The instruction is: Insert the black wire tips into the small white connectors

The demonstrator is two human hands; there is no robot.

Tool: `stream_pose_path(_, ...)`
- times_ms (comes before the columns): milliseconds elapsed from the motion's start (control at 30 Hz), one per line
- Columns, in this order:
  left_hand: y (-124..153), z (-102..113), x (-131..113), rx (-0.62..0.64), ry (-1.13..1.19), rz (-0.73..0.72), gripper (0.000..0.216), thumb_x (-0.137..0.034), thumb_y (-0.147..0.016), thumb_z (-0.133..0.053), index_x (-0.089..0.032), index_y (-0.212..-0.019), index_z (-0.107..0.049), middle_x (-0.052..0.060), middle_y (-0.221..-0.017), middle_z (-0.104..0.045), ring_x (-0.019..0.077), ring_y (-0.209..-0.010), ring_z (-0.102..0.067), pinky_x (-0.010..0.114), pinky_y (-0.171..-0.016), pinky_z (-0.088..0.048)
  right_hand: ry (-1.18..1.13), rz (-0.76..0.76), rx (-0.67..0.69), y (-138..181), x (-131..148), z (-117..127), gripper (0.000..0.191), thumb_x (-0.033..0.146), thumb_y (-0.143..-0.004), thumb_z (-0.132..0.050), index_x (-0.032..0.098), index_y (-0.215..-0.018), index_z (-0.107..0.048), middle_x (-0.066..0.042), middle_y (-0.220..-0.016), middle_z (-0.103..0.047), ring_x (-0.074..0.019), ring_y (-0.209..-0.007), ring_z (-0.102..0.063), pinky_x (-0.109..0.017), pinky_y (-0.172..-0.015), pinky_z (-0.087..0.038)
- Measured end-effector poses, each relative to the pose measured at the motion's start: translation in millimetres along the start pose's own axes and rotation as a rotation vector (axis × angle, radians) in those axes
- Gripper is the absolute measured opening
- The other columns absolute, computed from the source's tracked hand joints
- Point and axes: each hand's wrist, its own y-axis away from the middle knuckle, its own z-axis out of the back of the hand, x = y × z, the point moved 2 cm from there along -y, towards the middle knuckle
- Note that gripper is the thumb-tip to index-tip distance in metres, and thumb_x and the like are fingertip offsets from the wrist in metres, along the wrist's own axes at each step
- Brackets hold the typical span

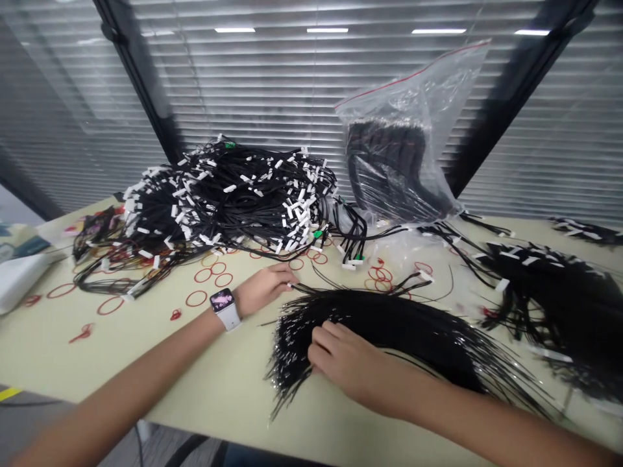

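A fanned bundle of thin black wires [389, 327] lies on the pale green table [233, 383], its bare ends pointing toward me. My right hand [343, 363] rests on the wire ends, fingers curled and pinching among them. My left hand [265, 287], with a white smartwatch on the wrist, lies at the upper left edge of the bundle, its fingertips pressed together on a wire end.
A big tangled heap of black cables with white tags [219, 194] fills the back left. A clear plastic bag of black cables [403, 149] leans against the blinds. More cables [559, 292] lie at the right. Red rubber bands [209, 279] are scattered about.
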Motion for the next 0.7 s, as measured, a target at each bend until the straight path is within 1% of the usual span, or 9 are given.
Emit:
stream_pose_path(100,0.2,2.8,-8.9,-0.051,0.103,0.056,0.02,-0.019,-0.089,-0.044,-0.018,-0.096,-0.063,0.005,-0.095,-0.062,0.0157,-0.089,-0.058,0.03,-0.082,-0.046,-0.009,-0.08,-0.051,0.2,-8.1,1.5,0.018,0.003,-0.083,-0.037,0.013,-0.084,-0.051,-0.009,-0.085,-0.052,-0.0214,-0.082,-0.047,-0.036,-0.074,-0.041)
stream_pose_path(200,-3.0,3.3,-18.9,-0.032,0.241,0.16,0.016,-0.02,-0.085,-0.049,-0.017,-0.093,-0.063,0.005,-0.093,-0.064,0.0156,-0.084,-0.059,0.03,-0.077,-0.047,-0.291,-0.266,-0.151,-0.9,-17.8,-1.6,0.018,0.007,-0.087,-0.035,0.016,-0.079,-0.048,-0.004,-0.08,-0.051,-0.0155,-0.073,-0.048,-0.029,-0.068,-0.043)
stream_pose_path(267,-4.8,2.2,-22.6,0.002,0.377,0.247,0.016,-0.022,-0.085,-0.05,-0.016,-0.093,-0.063,0.005,-0.09,-0.065,0.0151,-0.079,-0.06,0.029,-0.074,-0.048,-0.504,-0.392,-0.229,-1.4,-25.0,-5.6,0.014,0.007,-0.087,-0.037,0.016,-0.086,-0.048,-0.003,-0.084,-0.05,-0.0126,-0.071,-0.049,-0.026,-0.065,-0.043)
stream_pose_path(300,-5.2,1.4,-23.5,0.013,0.435,0.28,0.016,-0.023,-0.085,-0.05,-0.015,-0.092,-0.062,0.005,-0.087,-0.066,0.0148,-0.076,-0.06,0.029,-0.072,-0.048,-0.575,-0.425,-0.263,-1.7,-27.9,-7.4,0.015,0.008,-0.087,-0.038,0.017,-0.092,-0.049,-0.003,-0.087,-0.05,-0.0121,-0.073,-0.05,-0.025,-0.066,-0.044)
stream_pose_path(367,-4.5,-0.4,-23.6,0.017,0.498,0.31,0.017,-0.026,-0.084,-0.051,-0.014,-0.091,-0.061,0.004,-0.083,-0.065,0.0145,-0.073,-0.059,0.029,-0.069,-0.048,-0.652,-0.429,-0.307,-2.6,-31.5,-9.3,0.019,0.01,-0.087,-0.038,0.018,-0.1,-0.05,-0.004,-0.092,-0.049,-0.0125,-0.078,-0.051,-0.027,-0.071,-0.045)
stream_pose_path(400,-3.4,-1.4,-22.8,0.009,0.513,0.314,0.017,-0.027,-0.084,-0.051,-0.014,-0.09,-0.061,0.004,-0.081,-0.064,0.0145,-0.072,-0.058,0.029,-0.068,-0.048,-0.675,-0.422,-0.324,-3.2,-32.3,-9.4,0.02,0.011,-0.088,-0.038,0.018,-0.1,-0.051,-0.004,-0.092,-0.049,-0.0126,-0.08,-0.051,-0.027,-0.073,-0.045)
stream_pose_path(500,1.6,-4.7,-18.8,-0.032,0.573,0.338,0.017,-0.029,-0.083,-0.052,-0.014,-0.088,-0.058,0.003,-0.078,-0.063,0.0145,-0.072,-0.057,0.028,-0.066,-0.047,-0.734,-0.431,-0.371,-4.8,-32.7,-6.2,0.019,0.014,-0.089,-0.037,0.019,-0.087,-0.055,-0.003,-0.088,-0.047,-0.0124,-0.081,-0.05,-0.028,-0.077,-0.044)
stream_pose_path(567,4.7,-6.6,-17.0,-0.05,0.58,0.352,0.017,-0.029,-0.083,-0.051,-0.014,-0.088,-0.056,0.002,-0.075,-0.062,0.0141,-0.07,-0.056,0.026,-0.064,-0.045,-0.774,-0.483,-0.393,-6.2,-32.6,-2.6,0.017,0.015,-0.089,-0.037,0.019,-0.083,-0.053,-0.002,-0.086,-0.047,-0.0122,-0.078,-0.05,-0.027,-0.074,-0.044)
stream_pose_path(700,7.4,-8.0,-20.1,-0.085,0.439,0.344,0.014,-0.027,-0.083,-0.049,-0.015,-0.084,-0.055,-0.001,-0.066,-0.057,0.0117,-0.06,-0.051,0.023,-0.055,-0.039,-0.818,-0.62,-0.389,-10.9,-35.7,0.0,0.016,0.021,-0.088,-0.038,0.019,-0.076,-0.049,-0.001,-0.081,-0.048,-0.013,-0.073,-0.049,-0.027,-0.066,-0.043)
